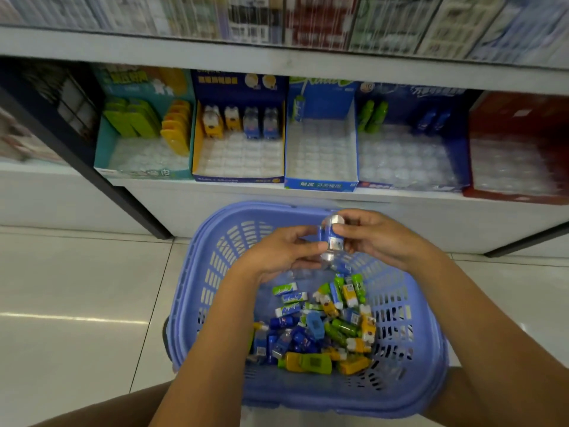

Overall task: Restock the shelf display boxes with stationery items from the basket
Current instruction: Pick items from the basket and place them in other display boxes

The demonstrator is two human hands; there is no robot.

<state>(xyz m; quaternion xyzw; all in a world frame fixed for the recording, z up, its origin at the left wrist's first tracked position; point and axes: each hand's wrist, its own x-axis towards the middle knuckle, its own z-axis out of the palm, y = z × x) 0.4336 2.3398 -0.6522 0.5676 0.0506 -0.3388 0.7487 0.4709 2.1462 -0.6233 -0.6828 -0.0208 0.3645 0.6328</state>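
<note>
Left the mixed stationery items (323, 328) heaped low in the basket (215, 272), set on the floor within easy reach. Pinched one blue-and-clear piece (331, 238) between both hands, left hand (277, 257) and right hand (378, 238), over the far rim, likely to read its label. Faced half-bare display boxes (238, 177) beyond, probably seeking the matching blue row (261, 123).

Top shelf's packets (308, 23) are a smear, no label readable. The red display box (517, 149) at far right runs off the frame edge, its contents too blurred to name. The clear-capped blue item (331, 241) is half covered by fingers of the right hand (381, 238) and left hand (277, 254), its label illegible. Both forearms hide parts of the basket (197, 288) and the stationery pile (323, 328), where the print is too small to read.
</note>
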